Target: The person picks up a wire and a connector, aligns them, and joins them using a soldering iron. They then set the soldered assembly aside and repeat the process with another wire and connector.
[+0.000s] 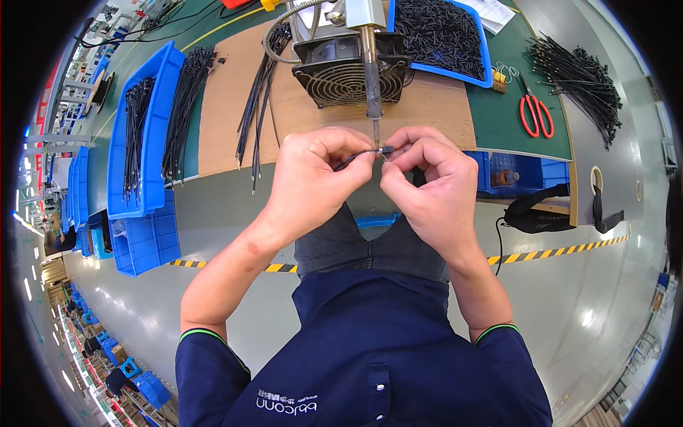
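My left hand [329, 165] is closed in a pinch on a thin black cable [350, 161], whose end points to the right. My right hand [432, 174] is closed too, its fingertips at a small black piece [386, 149] at the cable's end. That piece looks like a connector or sleeve; the fingers partly cover it. Straight above, an upright soldering iron [373, 85] points its tip down, close to the cable end. Whether the tip touches it I cannot tell. Behind the iron stands a black fan [348, 78] with a round grille.
Brown cardboard [437, 107] covers the green bench. Bundles of black cables [262, 92] lie left, some in a blue tray [168, 92]. Another blue tray [489, 70] holds many small black parts. Red-handled scissors [535, 115] and a cable pile [580, 82] lie right.
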The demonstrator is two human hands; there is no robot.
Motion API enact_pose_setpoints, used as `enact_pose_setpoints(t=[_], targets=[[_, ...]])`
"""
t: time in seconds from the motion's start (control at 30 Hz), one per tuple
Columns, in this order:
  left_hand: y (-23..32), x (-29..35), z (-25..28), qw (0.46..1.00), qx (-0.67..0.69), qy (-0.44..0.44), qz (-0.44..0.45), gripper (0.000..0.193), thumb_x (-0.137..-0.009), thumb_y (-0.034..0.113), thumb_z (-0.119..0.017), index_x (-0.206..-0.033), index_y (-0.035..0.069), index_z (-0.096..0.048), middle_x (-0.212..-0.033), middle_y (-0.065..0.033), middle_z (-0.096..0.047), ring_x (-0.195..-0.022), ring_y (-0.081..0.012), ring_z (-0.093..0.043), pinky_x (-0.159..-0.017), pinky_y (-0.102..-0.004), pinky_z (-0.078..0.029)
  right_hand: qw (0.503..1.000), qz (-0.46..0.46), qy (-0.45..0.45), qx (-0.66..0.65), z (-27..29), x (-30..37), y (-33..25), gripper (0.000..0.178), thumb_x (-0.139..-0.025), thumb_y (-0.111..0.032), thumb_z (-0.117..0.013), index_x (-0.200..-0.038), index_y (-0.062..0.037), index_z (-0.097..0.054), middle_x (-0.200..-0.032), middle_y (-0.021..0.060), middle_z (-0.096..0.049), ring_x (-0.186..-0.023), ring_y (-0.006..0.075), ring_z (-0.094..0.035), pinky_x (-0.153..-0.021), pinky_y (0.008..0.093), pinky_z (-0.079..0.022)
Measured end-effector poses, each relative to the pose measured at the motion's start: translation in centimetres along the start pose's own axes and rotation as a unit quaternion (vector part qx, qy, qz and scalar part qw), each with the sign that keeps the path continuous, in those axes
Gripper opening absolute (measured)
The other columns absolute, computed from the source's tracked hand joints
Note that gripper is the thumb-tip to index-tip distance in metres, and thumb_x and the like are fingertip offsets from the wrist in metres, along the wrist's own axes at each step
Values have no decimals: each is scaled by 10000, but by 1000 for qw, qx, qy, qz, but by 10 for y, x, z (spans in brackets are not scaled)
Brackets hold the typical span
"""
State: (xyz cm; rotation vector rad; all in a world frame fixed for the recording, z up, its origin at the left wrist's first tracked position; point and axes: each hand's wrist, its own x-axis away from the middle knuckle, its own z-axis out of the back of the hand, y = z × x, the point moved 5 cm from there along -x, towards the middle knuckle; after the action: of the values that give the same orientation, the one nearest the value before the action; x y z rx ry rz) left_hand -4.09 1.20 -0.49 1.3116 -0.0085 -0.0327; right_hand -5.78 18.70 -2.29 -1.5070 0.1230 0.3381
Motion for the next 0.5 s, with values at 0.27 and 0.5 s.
enact_pose_setpoints(t=[0.27, 0.5], targets=[[-1, 1, 3, 1000, -5, -5, 1, 76, -937, -32, -739, -992, -56, -786, -1019, -70, -781, -811, -43, -663, -686, -203, -526, 999, -8, -31, 2, -1, 0, -2, 65, -809, 118, -727, -795, 67, -689, -1078, 134, -703, -957, 140, -670, -829, 271, -544], [1, 1, 3, 1000, -6, -3, -2, 73, -936, -33, -741, -987, -57, -786, -1020, -71, -781, -813, -40, -660, -686, -199, -523, 999, -9, -31, -6, -2, -1, -2, 68, -819, 124, -731, -800, 68, -698, -1083, 130, -699, -961, 139, -672, -831, 268, -545]])
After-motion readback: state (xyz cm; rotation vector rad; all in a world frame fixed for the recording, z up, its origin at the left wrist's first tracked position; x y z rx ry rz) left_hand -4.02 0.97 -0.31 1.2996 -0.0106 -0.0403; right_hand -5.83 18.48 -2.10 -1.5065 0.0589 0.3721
